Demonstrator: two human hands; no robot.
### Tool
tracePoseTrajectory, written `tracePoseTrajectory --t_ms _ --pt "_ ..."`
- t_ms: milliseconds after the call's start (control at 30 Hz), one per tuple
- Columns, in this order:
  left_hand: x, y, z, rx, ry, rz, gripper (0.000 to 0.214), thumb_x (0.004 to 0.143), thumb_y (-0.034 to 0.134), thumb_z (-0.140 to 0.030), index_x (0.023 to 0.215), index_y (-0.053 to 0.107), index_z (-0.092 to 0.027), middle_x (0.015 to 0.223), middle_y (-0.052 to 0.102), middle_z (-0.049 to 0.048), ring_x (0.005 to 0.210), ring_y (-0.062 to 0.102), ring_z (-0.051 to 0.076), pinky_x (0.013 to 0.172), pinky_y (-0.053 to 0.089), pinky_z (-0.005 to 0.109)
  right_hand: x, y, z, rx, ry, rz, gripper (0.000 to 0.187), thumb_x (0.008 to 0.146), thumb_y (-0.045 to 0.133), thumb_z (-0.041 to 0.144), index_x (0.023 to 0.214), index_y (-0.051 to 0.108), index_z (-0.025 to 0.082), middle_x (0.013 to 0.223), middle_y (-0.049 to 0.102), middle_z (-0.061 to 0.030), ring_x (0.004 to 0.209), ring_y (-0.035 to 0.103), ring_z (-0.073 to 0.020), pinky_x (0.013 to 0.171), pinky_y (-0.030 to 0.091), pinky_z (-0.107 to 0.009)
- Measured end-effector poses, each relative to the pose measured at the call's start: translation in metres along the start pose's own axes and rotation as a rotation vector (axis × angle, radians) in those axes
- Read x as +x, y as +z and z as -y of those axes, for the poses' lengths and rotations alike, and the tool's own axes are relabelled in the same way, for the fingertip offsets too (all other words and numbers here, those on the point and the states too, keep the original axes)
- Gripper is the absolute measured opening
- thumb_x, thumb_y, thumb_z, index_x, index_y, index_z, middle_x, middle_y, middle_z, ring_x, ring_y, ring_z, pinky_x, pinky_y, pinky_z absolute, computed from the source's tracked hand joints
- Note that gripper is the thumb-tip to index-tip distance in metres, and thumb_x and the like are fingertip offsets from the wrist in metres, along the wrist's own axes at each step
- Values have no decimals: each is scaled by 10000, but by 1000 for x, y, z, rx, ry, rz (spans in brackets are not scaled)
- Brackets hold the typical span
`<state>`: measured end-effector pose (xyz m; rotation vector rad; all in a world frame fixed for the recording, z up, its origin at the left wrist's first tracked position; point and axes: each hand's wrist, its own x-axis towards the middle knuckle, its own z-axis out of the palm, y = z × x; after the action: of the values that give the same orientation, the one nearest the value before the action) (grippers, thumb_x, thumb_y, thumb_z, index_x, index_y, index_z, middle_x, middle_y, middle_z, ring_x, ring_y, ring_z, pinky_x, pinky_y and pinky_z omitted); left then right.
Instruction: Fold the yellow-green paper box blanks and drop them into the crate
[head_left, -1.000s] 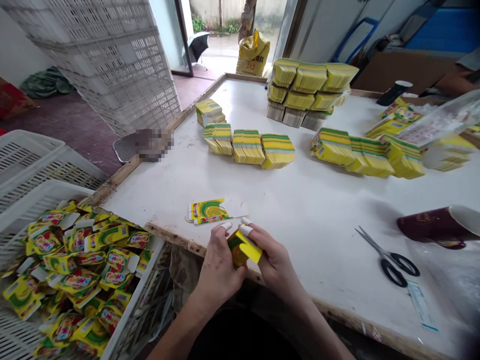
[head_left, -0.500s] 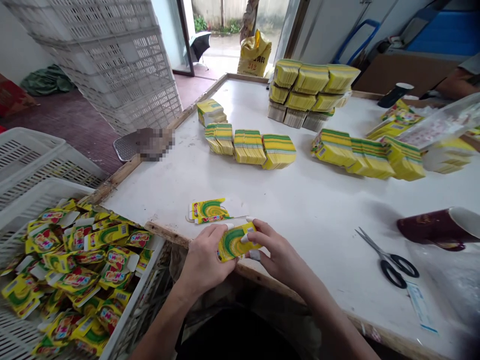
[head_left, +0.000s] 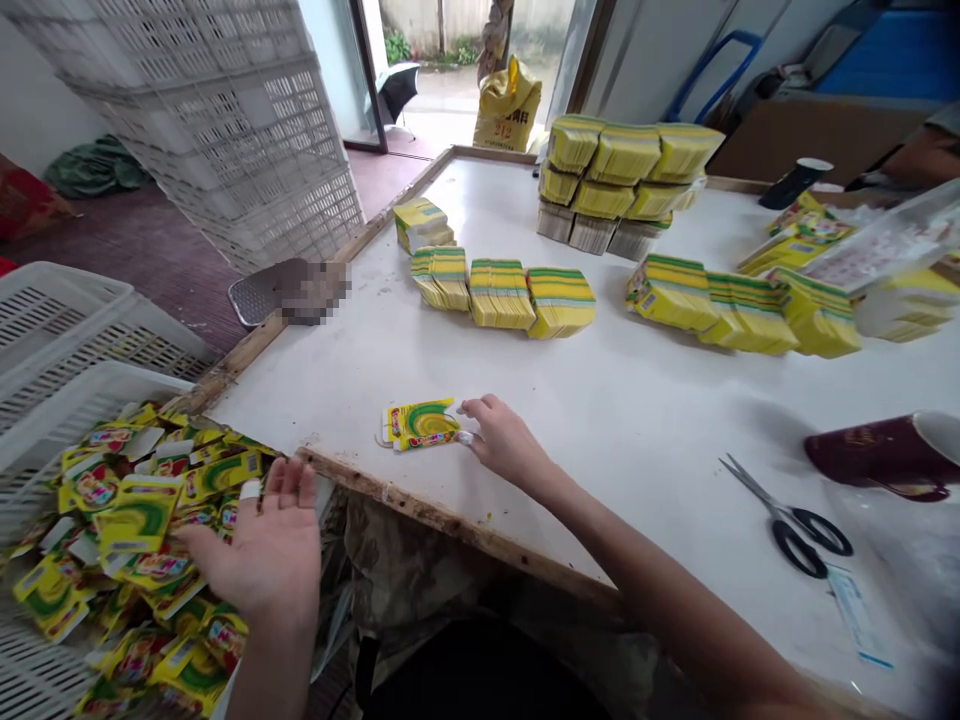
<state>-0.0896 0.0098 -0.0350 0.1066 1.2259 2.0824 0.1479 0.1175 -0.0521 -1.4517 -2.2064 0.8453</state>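
My left hand (head_left: 262, 545) hovers palm up and open over the white crate (head_left: 90, 395) at my left, which holds several folded yellow-green boxes. One folded box (head_left: 139, 515) lies on the pile just beyond my fingers. My right hand (head_left: 501, 437) rests on the white table (head_left: 600, 420), fingers curled, pinching the right edge of a flat yellow-green carton (head_left: 421, 424) near the table's front edge. White finger cots cover some fingertips.
Bundles of flat cartons (head_left: 501, 293) lie in rows mid-table, with a taller stack (head_left: 626, 185) at the back and more bundles (head_left: 742, 310) to the right. Scissors (head_left: 787, 515) and a tipped dark cup (head_left: 885, 455) sit at the right. Another person's arm (head_left: 919, 155) shows far right.
The folded box has left my hands and dropped into the crate. My left hand swung left over the crate and opened. My right hand reached forward to the flat carton.
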Motion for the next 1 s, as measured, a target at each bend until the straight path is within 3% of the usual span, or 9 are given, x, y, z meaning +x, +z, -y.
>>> tracePoseTrajectory --t_ms 200,467,633,800,900,1000 --pt "-20 11 29 110 -205 134 408 780 683 -499 1034 670 -180 966 676 46 793 646 130 666 557 223 17 26 7 -79 76 11 217 741 738 88 909 619 156 1028 608 -144 1026 548 -297 881 445 -391" --pt "-45 16 49 187 -315 317 360 729 792 -369 1024 694 -188 906 713 29 755 646 113 665 536 203 6 22 4 219 95 -31 219 709 593 47 837 517 208 772 569 10 718 527 -172 690 412 -286" --pt "-56 21 53 265 -423 477 377 747 793 -327 1058 698 -136 1024 724 116 924 682 212 813 550 317 -14 7 13 564 104 31 177 739 625 246 821 471 213 683 476 55 601 460 -120 569 390 -238" --pt "-70 42 59 123 -286 529 434 716 787 -445 1064 684 -206 1044 693 80 1092 614 258 940 494 368 -52 7 35 833 113 250 251 726 666 361 798 495 192 679 497 44 594 468 -113 546 403 -232" --pt "-75 57 61 -16 -166 476 462 721 709 -588 980 674 -208 879 638 41 914 620 206 874 514 333 -67 10 45 1040 171 327 335 707 730 417 758 492 185 693 479 43 616 437 -105 562 364 -224" --pt "-75 66 63 -47 -144 426 529 688 649 -713 822 612 -203 703 484 -17 647 508 129 669 510 257 -72 9 50 1107 210 297 349 692 769 407 731 507 179 686 473 43 625 411 -107 554 325 -224"
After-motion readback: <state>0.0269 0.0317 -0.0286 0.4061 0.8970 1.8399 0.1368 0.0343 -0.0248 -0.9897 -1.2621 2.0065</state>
